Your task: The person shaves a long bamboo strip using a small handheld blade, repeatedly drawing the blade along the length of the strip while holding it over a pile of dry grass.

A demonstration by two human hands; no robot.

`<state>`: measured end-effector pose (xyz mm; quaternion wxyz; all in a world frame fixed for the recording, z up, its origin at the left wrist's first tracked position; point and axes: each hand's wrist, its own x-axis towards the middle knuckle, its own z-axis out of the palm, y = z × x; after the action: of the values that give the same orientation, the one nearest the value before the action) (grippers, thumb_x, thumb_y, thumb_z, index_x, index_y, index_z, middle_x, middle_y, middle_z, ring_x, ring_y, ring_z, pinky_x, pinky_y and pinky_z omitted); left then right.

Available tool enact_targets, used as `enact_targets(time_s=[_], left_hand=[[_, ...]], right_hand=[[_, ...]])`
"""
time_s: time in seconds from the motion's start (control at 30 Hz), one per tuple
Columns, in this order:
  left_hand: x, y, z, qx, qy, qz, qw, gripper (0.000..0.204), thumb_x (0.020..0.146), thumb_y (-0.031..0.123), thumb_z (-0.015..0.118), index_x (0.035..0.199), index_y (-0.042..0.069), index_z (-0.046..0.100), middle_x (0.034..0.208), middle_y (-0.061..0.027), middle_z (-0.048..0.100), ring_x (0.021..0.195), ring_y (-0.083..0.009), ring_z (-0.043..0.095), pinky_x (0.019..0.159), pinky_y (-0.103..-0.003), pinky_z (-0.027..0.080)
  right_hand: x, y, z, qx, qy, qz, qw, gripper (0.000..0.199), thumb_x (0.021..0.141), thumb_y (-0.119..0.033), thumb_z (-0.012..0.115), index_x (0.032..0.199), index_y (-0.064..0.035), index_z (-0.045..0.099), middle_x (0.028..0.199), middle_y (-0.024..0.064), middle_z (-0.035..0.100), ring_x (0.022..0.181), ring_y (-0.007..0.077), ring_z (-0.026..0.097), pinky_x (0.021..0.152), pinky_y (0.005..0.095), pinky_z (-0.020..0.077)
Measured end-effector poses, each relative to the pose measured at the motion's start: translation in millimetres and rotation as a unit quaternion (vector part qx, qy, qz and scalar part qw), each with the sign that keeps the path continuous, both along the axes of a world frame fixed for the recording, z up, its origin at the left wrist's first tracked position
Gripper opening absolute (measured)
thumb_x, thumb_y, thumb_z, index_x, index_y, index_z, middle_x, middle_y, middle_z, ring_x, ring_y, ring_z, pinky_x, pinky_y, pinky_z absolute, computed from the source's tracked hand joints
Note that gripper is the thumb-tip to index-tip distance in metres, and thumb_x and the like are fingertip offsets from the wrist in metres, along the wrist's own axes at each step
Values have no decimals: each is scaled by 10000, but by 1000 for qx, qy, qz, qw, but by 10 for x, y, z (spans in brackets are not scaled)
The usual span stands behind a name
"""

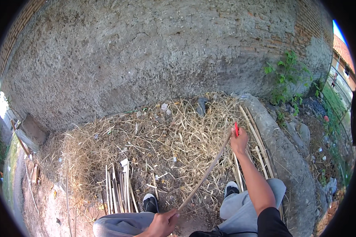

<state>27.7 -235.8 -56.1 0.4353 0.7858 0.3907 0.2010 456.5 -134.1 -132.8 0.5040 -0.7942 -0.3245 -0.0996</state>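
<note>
the strip (205,176), long and narrow, slants up across the space before the knees, between the person's two hands. the left hand (161,224) is closed round its lower end; the right hand (239,142) clasps a small red tool (236,129) at its upper end, though whether those fingers also pinch the strip i cannot tell. it looks light, fairly stiff but springy, probably dry rather than slippery, and liable to split or splinter along its length; holding it near both ends seems soundest, with fingers kept off its edges. more strips lie in a bunch (122,189) by the left knee and in a row (254,130) at the right. i can make out no container; pale shavings (194,134) lie loose on the ground between the wall (166,67) and the feet, beside a curved curb (281,150)
</note>
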Motion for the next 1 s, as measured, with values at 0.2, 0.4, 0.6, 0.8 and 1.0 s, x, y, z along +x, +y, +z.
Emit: enact_targets(time_s=[0.2, 0.4, 0.6, 0.8, 1.0], left_hand=[[-25, 29, -36, 32, -13, -25, 999, 157, 911, 128, 617, 972, -15, 641, 596, -203, 463, 470, -281, 407, 479, -368, 400], [-27, 29, -39, -24, -80, -25, 996, 136, 919, 100, 578, 893, -24, 627, 551, -188, 463, 447, -311, 450, 468, -383, 406], [-36, 295, 13, -147, 25, 46, 988, 220, 972, 177, 540, 875, 7, 639, 588, -11, 528, 536, -63, 454, 511, -273, 389], [-83, 684, -16, -78, 36, 61, 994, 210, 960, 178, 563, 928, -6, 658, 619, -14, 581, 552, -65, 480, 525, -276, 406], [70, 812, 166, -49, 75, 55, 994, 191, 950, 158, 585, 955, -11, 674, 649, -52, 613, 583, -83, 512, 574, -301, 464]], right_hand=[[166, 60, -57, 51, 229, 8, 972, 190, 914, -166, 652, 895, 23, 657, 727, 93, 634, 644, 222, 581, 655, 378, 449], [340, -11, -119, 202, 463, 78, 860, 194, 983, -214, 574, 900, -40, 577, 725, 23, 555, 458, 78, 405, 405, 265, 321], [222, -24, 69, 235, 452, 99, 855, 133, 973, -198, 577, 949, -68, 573, 730, 6, 564, 415, 51, 346, 371, 238, 283], [179, -104, -14, 159, 400, 57, 901, 142, 946, -209, 620, 926, -70, 598, 714, 8, 582, 414, 41, 357, 371, 230, 276], [-422, -238, -159, -103, 465, 229, 849, 215, 878, -220, 712, 879, -21, 631, 748, 76, 652, 435, 50, 409, 381, 228, 290]])
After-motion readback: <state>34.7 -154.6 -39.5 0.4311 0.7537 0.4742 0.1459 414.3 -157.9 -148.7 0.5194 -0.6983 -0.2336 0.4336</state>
